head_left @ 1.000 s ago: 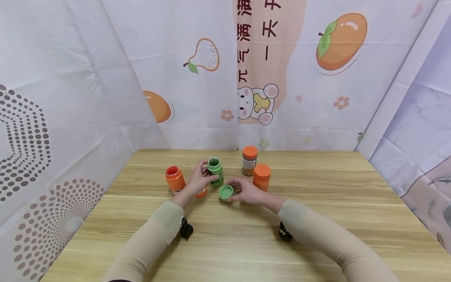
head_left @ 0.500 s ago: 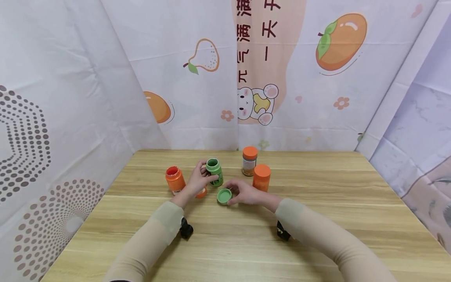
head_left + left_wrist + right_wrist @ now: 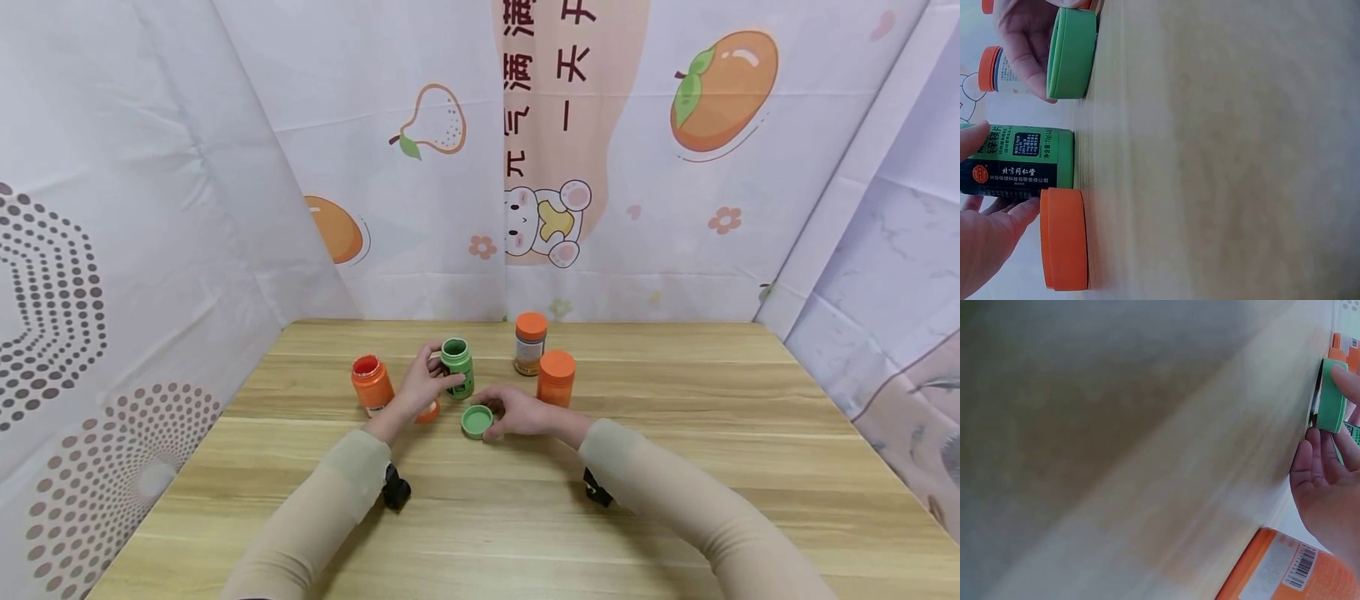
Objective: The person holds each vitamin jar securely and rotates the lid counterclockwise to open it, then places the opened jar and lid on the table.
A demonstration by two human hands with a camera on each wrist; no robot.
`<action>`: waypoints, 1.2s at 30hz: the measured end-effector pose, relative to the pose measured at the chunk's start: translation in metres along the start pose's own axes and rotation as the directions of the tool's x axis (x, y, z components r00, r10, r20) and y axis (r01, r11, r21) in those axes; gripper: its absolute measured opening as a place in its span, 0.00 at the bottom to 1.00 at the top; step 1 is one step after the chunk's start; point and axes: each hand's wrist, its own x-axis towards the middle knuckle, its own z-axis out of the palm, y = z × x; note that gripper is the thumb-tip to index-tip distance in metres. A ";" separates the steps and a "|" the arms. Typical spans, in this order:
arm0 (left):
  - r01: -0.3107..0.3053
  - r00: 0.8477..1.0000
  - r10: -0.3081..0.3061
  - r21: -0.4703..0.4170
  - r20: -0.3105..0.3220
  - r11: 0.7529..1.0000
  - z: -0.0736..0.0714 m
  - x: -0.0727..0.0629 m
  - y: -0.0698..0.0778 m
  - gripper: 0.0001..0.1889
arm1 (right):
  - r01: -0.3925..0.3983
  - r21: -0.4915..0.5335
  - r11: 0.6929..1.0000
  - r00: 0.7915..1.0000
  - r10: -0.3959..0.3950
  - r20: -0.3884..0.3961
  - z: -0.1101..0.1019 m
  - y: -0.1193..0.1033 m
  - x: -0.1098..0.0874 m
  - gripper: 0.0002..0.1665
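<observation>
My left hand (image 3: 422, 387) holds an uncapped green bottle (image 3: 459, 377) upright on the table, thumb at the front and fingers round the far side; its label shows in the left wrist view. Just in front of the bottle, a green lid (image 3: 477, 422) lies with its hollow side up. My right hand (image 3: 519, 412) pinches this lid between thumb and fingers at its right edge. In the right wrist view the lid (image 3: 1332, 397) is almost flat to the wood, with a dark, thin gap under it. An orange lid (image 3: 1065, 239) sits beside the green bottle, partly behind my left hand in the head view.
An open orange bottle (image 3: 372, 383) stands left of my left hand. Right of the green bottle stand a capped orange bottle (image 3: 557, 379) and, farther back, a clear jar (image 3: 529, 346) with an orange cap. A printed curtain (image 3: 420, 292) hangs behind the wooden table (image 3: 480, 533).
My right hand has moved slightly left and toward me, lowering the green lid from a tilt to the tabletop. My left hand stays on the green bottle, which has barely shifted.
</observation>
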 end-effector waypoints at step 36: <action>-0.127 0.992 0.127 0.020 0.013 0.992 -0.016 -0.008 0.033 0.36 | 0.060 0.031 0.998 0.998 -0.061 0.002 -0.022 -0.031 -0.027 0.35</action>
